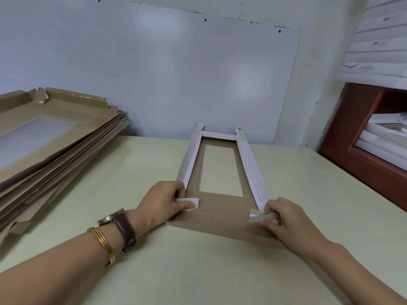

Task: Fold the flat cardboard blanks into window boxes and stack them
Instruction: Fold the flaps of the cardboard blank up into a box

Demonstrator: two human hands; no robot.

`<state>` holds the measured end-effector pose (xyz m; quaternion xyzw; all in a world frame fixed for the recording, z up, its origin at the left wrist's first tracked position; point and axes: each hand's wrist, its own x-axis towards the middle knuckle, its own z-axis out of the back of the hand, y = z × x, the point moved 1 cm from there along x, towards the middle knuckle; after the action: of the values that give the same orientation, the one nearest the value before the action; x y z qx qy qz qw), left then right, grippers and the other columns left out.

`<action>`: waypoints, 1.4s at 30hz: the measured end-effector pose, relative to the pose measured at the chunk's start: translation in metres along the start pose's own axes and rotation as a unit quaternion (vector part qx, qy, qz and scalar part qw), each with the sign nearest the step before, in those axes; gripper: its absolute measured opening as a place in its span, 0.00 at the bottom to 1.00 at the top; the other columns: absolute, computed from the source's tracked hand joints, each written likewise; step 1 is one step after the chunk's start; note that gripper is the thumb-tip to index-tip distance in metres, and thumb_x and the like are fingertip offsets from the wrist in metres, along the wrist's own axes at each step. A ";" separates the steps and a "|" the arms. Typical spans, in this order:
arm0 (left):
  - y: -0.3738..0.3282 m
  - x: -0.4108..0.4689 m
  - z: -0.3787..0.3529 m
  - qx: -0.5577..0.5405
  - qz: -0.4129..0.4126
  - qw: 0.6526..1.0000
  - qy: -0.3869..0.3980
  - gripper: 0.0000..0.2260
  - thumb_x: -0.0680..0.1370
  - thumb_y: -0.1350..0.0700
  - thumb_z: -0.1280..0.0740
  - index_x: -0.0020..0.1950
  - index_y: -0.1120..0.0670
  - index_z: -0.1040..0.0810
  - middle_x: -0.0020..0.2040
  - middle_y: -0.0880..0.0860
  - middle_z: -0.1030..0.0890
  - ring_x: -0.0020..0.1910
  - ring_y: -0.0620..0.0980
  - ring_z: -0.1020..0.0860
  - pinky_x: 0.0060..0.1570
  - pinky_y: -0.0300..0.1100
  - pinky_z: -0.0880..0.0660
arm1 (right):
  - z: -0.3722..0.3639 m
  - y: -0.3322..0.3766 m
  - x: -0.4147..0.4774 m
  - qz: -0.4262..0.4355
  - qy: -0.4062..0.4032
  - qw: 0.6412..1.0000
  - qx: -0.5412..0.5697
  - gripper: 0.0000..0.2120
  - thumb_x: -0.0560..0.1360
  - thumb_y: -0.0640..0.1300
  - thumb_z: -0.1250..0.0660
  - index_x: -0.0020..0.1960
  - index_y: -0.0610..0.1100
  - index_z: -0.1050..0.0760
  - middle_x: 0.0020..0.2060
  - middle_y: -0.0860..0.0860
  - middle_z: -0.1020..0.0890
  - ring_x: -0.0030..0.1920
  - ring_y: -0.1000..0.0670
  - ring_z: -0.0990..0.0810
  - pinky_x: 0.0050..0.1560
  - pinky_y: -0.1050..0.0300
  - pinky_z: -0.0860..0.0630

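A brown cardboard blank [220, 213] with a clear rectangular window [220, 170] lies on the pale table, long axis pointing away from me. Its two long white-faced side walls [253, 170] stand folded up, and a far end wall is raised too. My left hand [163, 202] pinches the small white corner tab [190, 203] at the near left end. At the near right end, my right hand [284, 221] pinches the matching white tab [256, 216]. The near brown end flap lies flat under both hands.
A tall slanted stack of flat brown blanks [50, 137] with windows fills the table's left side. A white board [154, 73] leans against the wall behind. At the right, a red-brown shelf [352, 133] holds white folded boxes [383, 137]; more white boxes are stacked above.
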<state>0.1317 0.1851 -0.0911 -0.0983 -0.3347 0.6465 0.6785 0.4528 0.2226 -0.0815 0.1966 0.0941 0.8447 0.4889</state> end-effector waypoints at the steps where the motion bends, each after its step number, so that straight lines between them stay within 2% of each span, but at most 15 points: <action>1: 0.000 0.000 0.001 0.002 -0.002 1.000 0.001 0.22 0.68 0.41 0.25 0.31 0.53 0.33 0.26 0.46 0.33 0.27 0.45 0.35 0.29 0.37 0.39 | -0.001 0.000 0.000 -0.004 -0.012 1.000 0.013 0.15 0.72 0.47 0.28 0.34 0.52 0.33 0.32 0.54 0.30 0.35 0.55 0.31 0.35 0.62 0.36; 5: -0.001 -0.005 0.004 0.014 -0.028 0.999 0.016 0.23 0.69 0.38 0.28 0.30 0.54 0.32 0.25 0.47 0.35 0.27 0.46 0.37 0.28 0.38 0.40 | 0.002 -0.001 -0.001 -0.008 -0.021 0.999 0.040 0.14 0.71 0.42 0.26 0.33 0.50 0.29 0.26 0.55 0.30 0.35 0.57 0.28 0.36 0.65 0.33; 8: -0.005 -0.010 0.007 0.050 -0.049 0.997 0.043 0.23 0.72 0.39 0.30 0.28 0.50 0.36 0.26 0.48 0.36 0.28 0.46 0.37 0.28 0.37 0.40 | 0.007 -0.002 -0.003 0.013 0.011 0.999 0.043 0.10 0.73 0.42 0.28 0.40 0.55 0.25 0.30 0.54 0.26 0.36 0.57 0.27 0.37 0.67 0.32; 10: -0.008 -0.012 0.011 0.080 -0.057 0.993 0.065 0.22 0.74 0.40 0.32 0.29 0.51 0.36 0.28 0.49 0.34 0.29 0.47 0.37 0.30 0.38 0.39 | 0.014 -0.003 -0.004 0.002 0.052 0.995 0.089 0.07 0.73 0.46 0.27 0.46 0.56 0.23 0.34 0.53 0.24 0.35 0.58 0.27 0.38 0.66 0.30; 11: -0.010 -0.013 0.013 0.097 -0.065 0.990 0.078 0.21 0.76 0.40 0.33 0.31 0.51 0.35 0.29 0.50 0.32 0.30 0.47 0.35 0.31 0.39 0.38 | 0.017 -0.003 -0.004 -0.012 0.078 0.989 0.122 0.10 0.71 0.50 0.25 0.49 0.56 0.23 0.37 0.52 0.24 0.35 0.58 0.27 0.40 0.65 0.29; 14: -0.015 -0.017 0.020 0.129 -0.080 0.981 0.121 0.19 0.79 0.41 0.38 0.35 0.52 0.31 0.37 0.53 0.26 0.36 0.48 0.30 0.39 0.42 0.32 | 0.027 -0.004 -0.005 -0.031 0.161 0.978 0.131 0.33 0.58 0.65 0.23 0.59 0.55 0.28 0.43 0.53 0.25 0.38 0.59 0.24 0.43 0.66 0.27; 16: -0.019 -0.019 0.026 0.121 -0.076 0.978 0.154 0.20 0.78 0.38 0.40 0.37 0.53 0.28 0.40 0.52 0.26 0.39 0.48 0.28 0.42 0.42 0.30 | 0.029 -0.001 -0.006 -0.026 0.204 0.974 0.099 0.46 0.52 0.67 0.21 0.65 0.54 0.34 0.47 0.52 0.28 0.41 0.59 0.23 0.46 0.64 0.25; 18: -0.021 -0.021 0.033 0.110 -0.065 0.973 0.194 0.26 0.73 0.32 0.39 0.41 0.56 0.25 0.43 0.52 0.25 0.41 0.49 0.27 0.44 0.43 0.28 | 0.028 0.000 -0.005 -0.017 0.214 0.974 0.070 0.51 0.50 0.65 0.21 0.68 0.53 0.36 0.48 0.52 0.29 0.41 0.60 0.24 0.45 0.64 0.25; 20: -0.023 -0.023 0.038 0.101 -0.054 0.966 0.233 0.30 0.67 0.29 0.35 0.44 0.57 0.24 0.46 0.52 0.25 0.41 0.49 0.26 0.44 0.45 0.26 | 0.025 0.001 -0.003 -0.005 0.200 0.979 0.051 0.46 0.55 0.60 0.19 0.67 0.52 0.35 0.48 0.52 0.30 0.41 0.60 0.25 0.44 0.66 0.26; 23: -0.026 -0.023 0.040 0.128 -0.056 0.956 0.259 0.22 0.65 0.39 0.24 0.47 0.53 0.25 0.48 0.49 0.27 0.40 0.44 0.27 0.40 0.37 0.27 | 0.023 -0.001 -0.003 0.008 0.169 0.985 0.038 0.35 0.61 0.54 0.19 0.63 0.54 0.32 0.46 0.53 0.29 0.41 0.60 0.26 0.43 0.68 0.27; 30: -0.018 -0.018 0.038 0.113 -0.058 0.964 0.232 0.13 0.74 0.50 0.30 0.52 0.57 0.21 0.51 0.50 0.26 0.46 0.48 0.25 0.48 0.39 0.27 | 0.016 -0.010 -0.001 0.039 0.078 0.996 0.022 0.05 0.73 0.53 0.28 0.46 0.56 0.24 0.37 0.52 0.25 0.38 0.57 0.27 0.39 0.67 0.31; 32: -0.017 -0.016 0.039 0.081 -0.039 0.968 0.234 0.10 0.76 0.50 0.31 0.50 0.57 0.22 0.51 0.50 0.27 0.45 0.47 0.26 0.47 0.38 0.29 | 0.016 -0.012 0.002 0.023 0.075 0.997 0.016 0.06 0.75 0.53 0.31 0.42 0.53 0.24 0.36 0.51 0.25 0.38 0.57 0.27 0.38 0.66 0.32; 35: -0.015 -0.012 0.040 0.037 -0.002 0.970 0.238 0.10 0.78 0.50 0.32 0.45 0.57 0.24 0.49 0.53 0.26 0.43 0.49 0.27 0.46 0.40 0.30 | 0.015 -0.016 0.005 0.005 0.067 0.998 0.019 0.14 0.76 0.55 0.34 0.38 0.46 0.25 0.35 0.51 0.27 0.37 0.56 0.28 0.38 0.65 0.33; 38: -0.014 -0.010 0.043 -0.011 0.032 0.973 0.226 0.13 0.77 0.50 0.31 0.42 0.60 0.27 0.37 0.51 0.29 0.36 0.48 0.32 0.38 0.40 0.34 | 0.012 -0.014 0.008 -0.010 0.038 0.998 0.044 0.16 0.76 0.52 0.32 0.37 0.41 0.25 0.41 0.50 0.30 0.39 0.56 0.29 0.40 0.66 0.32; 42: -0.013 -0.009 0.045 -0.130 0.065 0.968 0.204 0.16 0.76 0.55 0.29 0.37 0.64 0.30 0.33 0.54 0.35 0.31 0.47 0.37 0.31 0.36 0.40 | 0.010 -0.011 0.010 -0.025 0.001 0.995 0.098 0.16 0.74 0.45 0.28 0.34 0.37 0.25 0.45 0.50 0.30 0.36 0.56 0.29 0.39 0.67 0.32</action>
<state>0.1166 0.1611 -0.0530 -0.3364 -0.2633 0.6066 0.6705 0.4615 0.2367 -0.0735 0.2405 0.1819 0.8191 0.4880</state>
